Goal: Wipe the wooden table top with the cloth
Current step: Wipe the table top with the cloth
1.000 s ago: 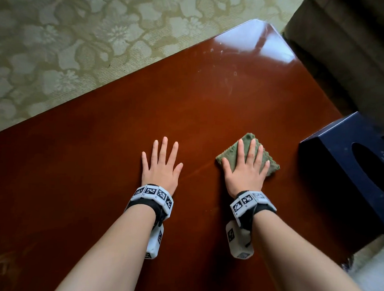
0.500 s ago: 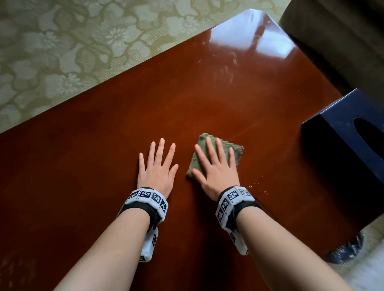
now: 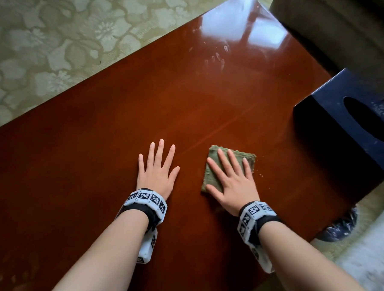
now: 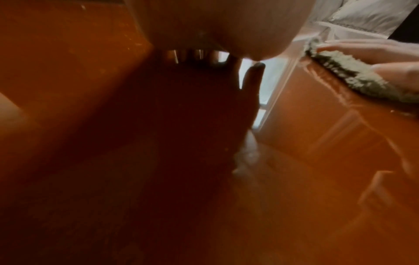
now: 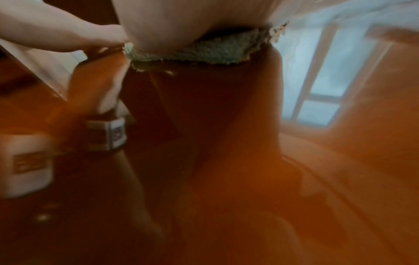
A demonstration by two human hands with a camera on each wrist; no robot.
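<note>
A glossy red-brown wooden table top fills the head view. On it lies a folded green cloth, pressed flat under my right hand, whose fingers are straight and spread over it. My left hand lies flat on the bare wood, a hand's width to the left of the cloth, fingers spread. In the left wrist view the cloth shows at the upper right under the right hand. The right wrist view shows the cloth's frayed edge under my palm.
A dark blue tissue box stands at the table's right edge, close to the cloth. Smudges and fingerprints mark the far corner. A brown sofa lies beyond it. Green floral flooring runs along the left edge.
My right hand slid the cloth left toward the left hand, then back right a little. The left hand stayed flat in place.
</note>
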